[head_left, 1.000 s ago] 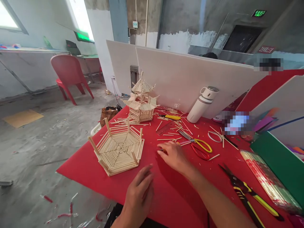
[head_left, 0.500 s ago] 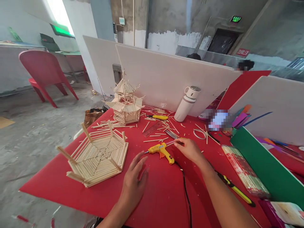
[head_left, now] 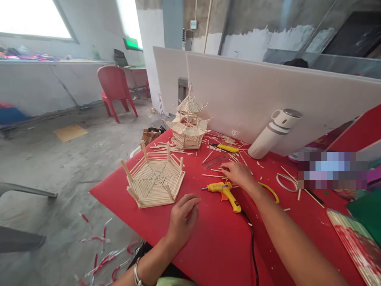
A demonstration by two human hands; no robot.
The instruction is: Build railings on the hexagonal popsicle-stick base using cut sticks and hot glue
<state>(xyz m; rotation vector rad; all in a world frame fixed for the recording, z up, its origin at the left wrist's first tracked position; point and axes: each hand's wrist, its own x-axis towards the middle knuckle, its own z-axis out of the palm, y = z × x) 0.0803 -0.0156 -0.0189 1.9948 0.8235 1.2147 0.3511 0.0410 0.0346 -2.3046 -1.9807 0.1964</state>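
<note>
My left hand rests on the red table with loosely curled fingers and nothing in it, just right of a hexagonal stick base. My right hand reaches over loose sticks near a ruler, fingers bent downward; what they pinch, if anything, is hidden. A yellow glue gun lies on its side just in front of that hand, its black cord trailing toward me. A finished stick pagoda stands farther back.
A white bottle leans by the white partition. Yellow-handled scissors, a yellow cutter, a bundle of sticks and a red chair are around. The table's left edge drops to a littered floor.
My right hand moved from beside the glue gun's back end to the loose sticks behind it. The view swung left. The left hand stayed on the table.
</note>
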